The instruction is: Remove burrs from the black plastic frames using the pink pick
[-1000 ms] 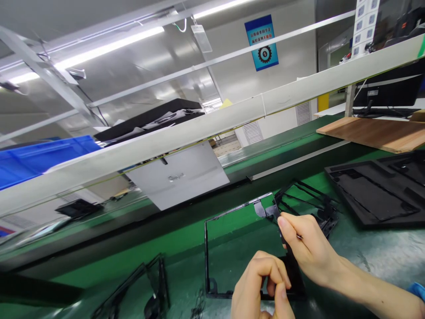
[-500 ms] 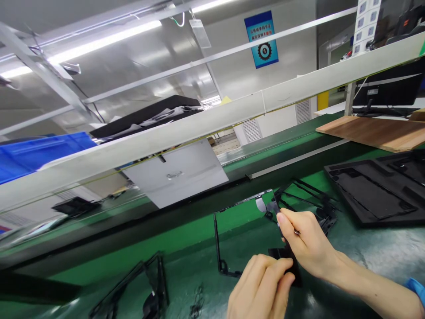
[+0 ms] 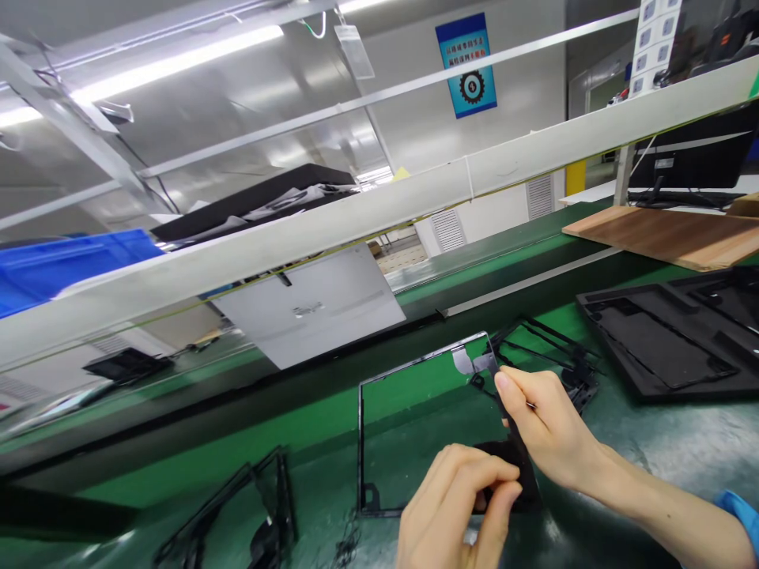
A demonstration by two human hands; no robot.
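Observation:
My right hand [image 3: 549, 427] grips the right side of a thin black rectangular frame [image 3: 360, 442], thumb on top. The frame is held tilted above the green bench, and the bench shows through its opening. A silvery-grey patch [image 3: 473, 361] sits at its upper right corner. Below, my left hand [image 3: 456, 502] is closed in a pinch, thumb against forefinger, over a dark part at the frame's lower right. Whatever lies between those fingertips is too small or hidden to make out.
More black frames lie behind my right hand [image 3: 549, 352] and at lower left [image 3: 278, 506]. A black foam tray [image 3: 646, 379] stands at right, before a wooden board [image 3: 670, 233]. A white shelf beam [image 3: 415, 192] crosses overhead, with a large grey panel [image 3: 320, 308] beneath it.
The frame has turned, so its left side is farther left and lower and more of its opening faces me. My left hand has shifted slightly left and up; my right hand keeps its grip.

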